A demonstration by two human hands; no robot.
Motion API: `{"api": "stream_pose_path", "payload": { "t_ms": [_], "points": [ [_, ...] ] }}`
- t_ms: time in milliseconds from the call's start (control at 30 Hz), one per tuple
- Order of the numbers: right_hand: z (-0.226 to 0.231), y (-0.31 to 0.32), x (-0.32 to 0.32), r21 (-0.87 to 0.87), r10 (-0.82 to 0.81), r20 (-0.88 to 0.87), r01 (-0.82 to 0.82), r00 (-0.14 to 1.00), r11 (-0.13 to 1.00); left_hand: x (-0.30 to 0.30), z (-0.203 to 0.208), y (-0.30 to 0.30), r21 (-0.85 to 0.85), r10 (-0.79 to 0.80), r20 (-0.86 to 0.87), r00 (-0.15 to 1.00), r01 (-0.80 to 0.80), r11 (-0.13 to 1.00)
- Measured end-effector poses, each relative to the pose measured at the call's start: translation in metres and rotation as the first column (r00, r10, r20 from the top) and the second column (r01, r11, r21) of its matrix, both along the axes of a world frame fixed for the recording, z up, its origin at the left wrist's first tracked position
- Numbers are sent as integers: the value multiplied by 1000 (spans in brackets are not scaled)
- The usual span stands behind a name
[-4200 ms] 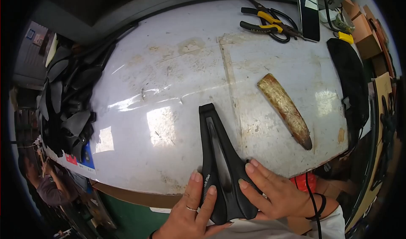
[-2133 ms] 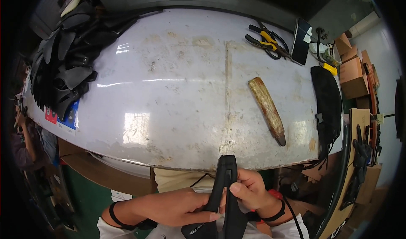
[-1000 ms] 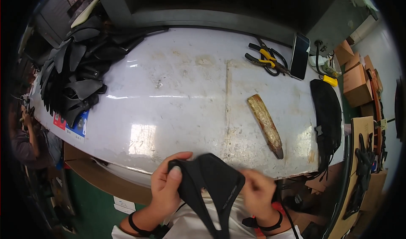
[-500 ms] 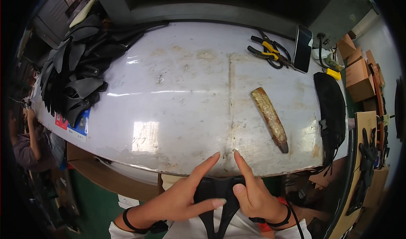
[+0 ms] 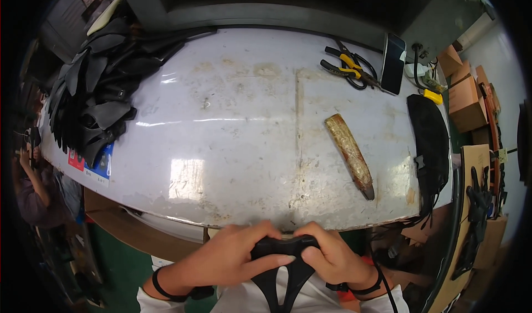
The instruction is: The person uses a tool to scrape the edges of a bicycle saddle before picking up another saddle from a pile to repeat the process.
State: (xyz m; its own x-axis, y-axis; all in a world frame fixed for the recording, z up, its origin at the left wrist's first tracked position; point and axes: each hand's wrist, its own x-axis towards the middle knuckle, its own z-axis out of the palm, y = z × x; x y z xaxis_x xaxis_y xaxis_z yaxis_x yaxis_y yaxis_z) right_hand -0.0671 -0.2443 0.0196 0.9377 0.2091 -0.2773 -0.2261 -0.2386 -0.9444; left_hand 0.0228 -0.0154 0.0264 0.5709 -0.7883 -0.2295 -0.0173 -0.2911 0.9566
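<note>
Left hand (image 5: 233, 257) closed over the top edge of a black saddle-shaped piece (image 5: 282, 268), fingers wrapped across its upper rim from the left. Right hand (image 5: 332, 257) gripping the same rim from the right, fingers curled over it; fingertips of the two hands nearly meet at the middle. The piece sits between both hands, below the near edge of the table, close to the body; its narrow forked lower part hangs down between the wrists. Dark band on each wrist.

Just above the hands: near rim of the pale, scuffed table (image 5: 221, 147). On it, to the right, a long tan tapered block (image 5: 349, 155) lying at a slant. Far right corner: yellow-handled pliers (image 5: 346, 66), beside them a dark phone (image 5: 393, 63) propped upright. Along the right edge, a long black saddle-like piece (image 5: 429, 141). Far left: heap of black pieces (image 5: 94, 97), overlapping. Another person (image 5: 33, 185) at the left margin, well apart.
</note>
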Motion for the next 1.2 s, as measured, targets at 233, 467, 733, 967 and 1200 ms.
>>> {"api": "stream_pose_path", "payload": {
  "t_ms": [233,467,733,967,1200],
  "points": [
    [-19,-48,55,-607,44,727,612,685,508,14,8,-22,-39,32,247,968,-23,999],
    [-45,-78,73,-478,-198,577,525,792,704,31,-27,-39,73,-324,118,938,318,945],
    [-41,-41,19,539,-477,536,152,697,828,32,-37,-59,4,-275,68,959,275,961],
    [-3,-12,39,133,100,884,-451,456,883,32,-42,-60,22,-249,69,966,248,969],
    [-9,-10,50,61,178,880,-476,440,877,34,-41,-61,5,-242,43,969,242,970]
  ]
}}
